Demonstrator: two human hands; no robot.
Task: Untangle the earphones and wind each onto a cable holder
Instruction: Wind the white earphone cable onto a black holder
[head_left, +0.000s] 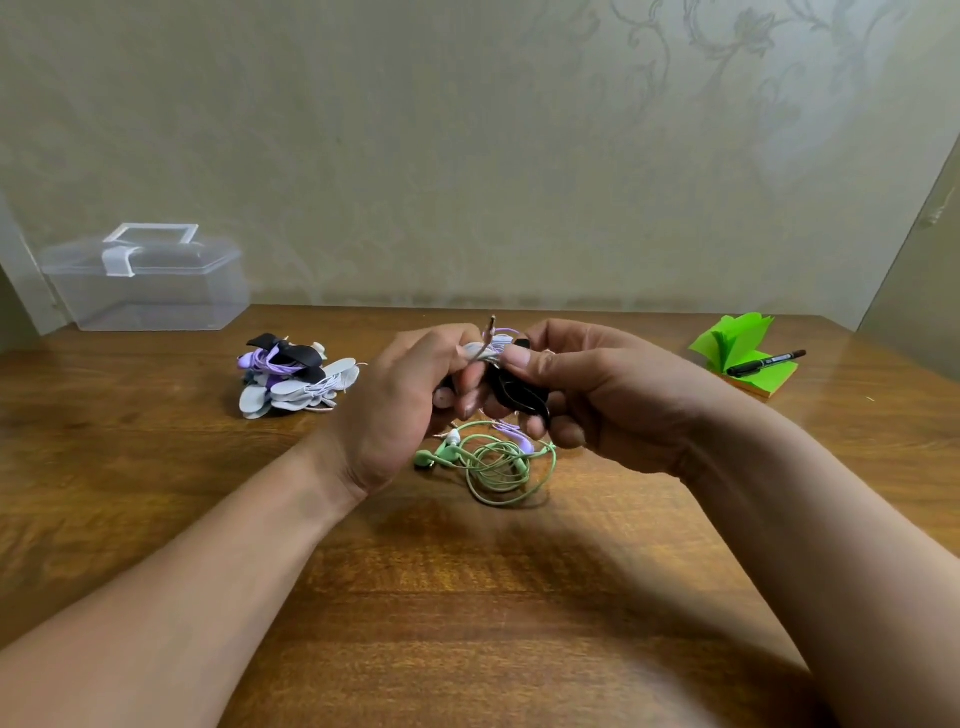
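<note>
Left of the green earphones (491, 462) sits a pile of wound holders (296, 376).

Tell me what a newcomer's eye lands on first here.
Dead centre, the left hand and right hand grip a black cable holder wound with pale cable, its plug sticking up. Just beneath them, a loose tangle of green earphones lies on the table. A heap of wound holders sits to the left, and a bright green note pad with a pen on it lies far right.
</note>
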